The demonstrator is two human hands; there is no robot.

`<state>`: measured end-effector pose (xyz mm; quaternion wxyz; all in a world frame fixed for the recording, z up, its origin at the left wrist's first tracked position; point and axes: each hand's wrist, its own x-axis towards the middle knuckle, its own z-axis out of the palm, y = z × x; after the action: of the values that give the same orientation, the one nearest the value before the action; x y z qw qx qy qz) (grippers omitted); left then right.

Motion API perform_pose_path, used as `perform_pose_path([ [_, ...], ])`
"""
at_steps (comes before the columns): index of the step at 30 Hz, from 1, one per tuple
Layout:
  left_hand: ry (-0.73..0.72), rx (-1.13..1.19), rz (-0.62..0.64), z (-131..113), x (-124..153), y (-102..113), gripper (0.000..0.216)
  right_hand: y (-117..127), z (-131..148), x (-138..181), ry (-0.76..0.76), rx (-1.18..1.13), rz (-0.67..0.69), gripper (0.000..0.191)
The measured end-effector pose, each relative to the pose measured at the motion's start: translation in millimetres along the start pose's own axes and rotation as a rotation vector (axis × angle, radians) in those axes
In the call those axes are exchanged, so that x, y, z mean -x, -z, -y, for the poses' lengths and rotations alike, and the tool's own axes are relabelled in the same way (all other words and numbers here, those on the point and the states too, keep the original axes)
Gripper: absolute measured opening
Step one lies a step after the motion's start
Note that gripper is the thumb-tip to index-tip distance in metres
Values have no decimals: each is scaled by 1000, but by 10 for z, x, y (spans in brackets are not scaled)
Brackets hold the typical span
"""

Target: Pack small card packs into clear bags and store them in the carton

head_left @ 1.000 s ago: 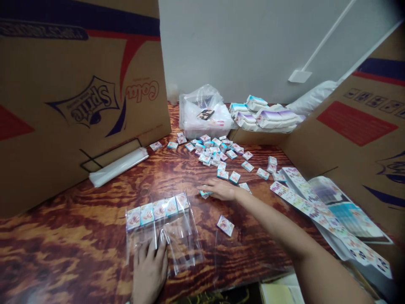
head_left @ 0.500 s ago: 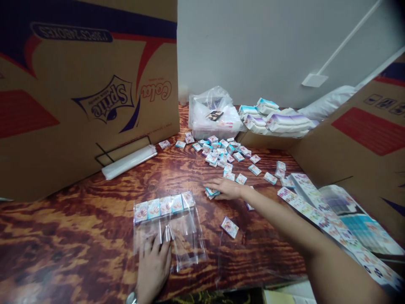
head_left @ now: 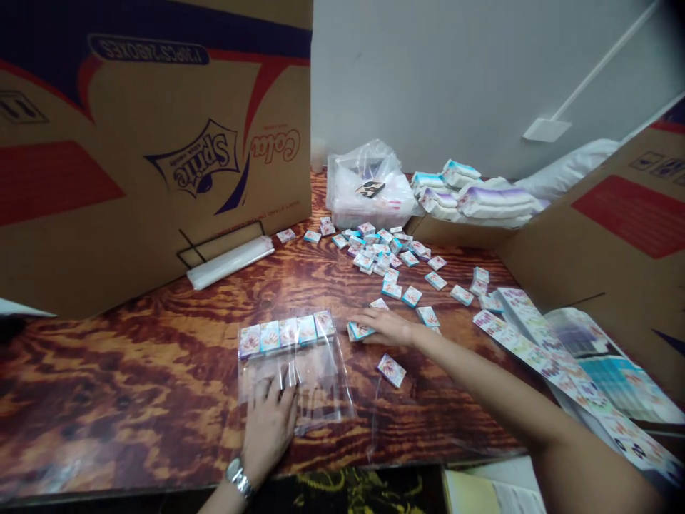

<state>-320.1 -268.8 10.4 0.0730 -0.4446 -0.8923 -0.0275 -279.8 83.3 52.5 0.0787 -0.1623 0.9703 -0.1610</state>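
My left hand lies with its fingers apart on a clear plastic bag, over its near, unfilled part. Inside the far end of the bag, a row of several small printed boxes sits side by side. To the right of the bag, my right hand is closed over a small blue-and-white box low at the tabletop; its thumb is hidden. A loose small box lies just nearer to me than that hand, and another box shows beyond the wrist.
A pile of small boxes spreads over the wooden table. Large cartons stand left and right. Behind are plastic bags and wrapped packs. A plastic roll lies left; printed card strips lie right.
The view has shifted a little. My right hand has slid the small box slightly towards me, nearer the bag's right side. My left hand stays on the bag.
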Motion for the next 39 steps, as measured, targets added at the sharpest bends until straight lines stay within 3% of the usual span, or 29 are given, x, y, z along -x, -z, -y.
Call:
perform_pose_path([
  [9,-7,34,-46,11,3,25,33,-7,84,115,-76,-69,-27,77],
  [14,-39,149,-90,-13,6,127,37,17,76,264,-13,-21,-113,55],
  [19,-188,260,-135,-52,90,359,36,-50,73,313,-12,-23,-202,45],
  [25,-246,141,-300,-34,143,519,33,-142,76,317,-23,-14,-168,45],
  [29,-333,40,-233,28,-35,462,28,-179,100,272,-26,-50,-254,39],
  [33,-393,-98,-182,79,-167,371,38,-234,124,239,4,-37,-268,38],
  [39,-410,-134,-218,151,-293,387,41,-412,34,203,-40,-60,-291,39],
])
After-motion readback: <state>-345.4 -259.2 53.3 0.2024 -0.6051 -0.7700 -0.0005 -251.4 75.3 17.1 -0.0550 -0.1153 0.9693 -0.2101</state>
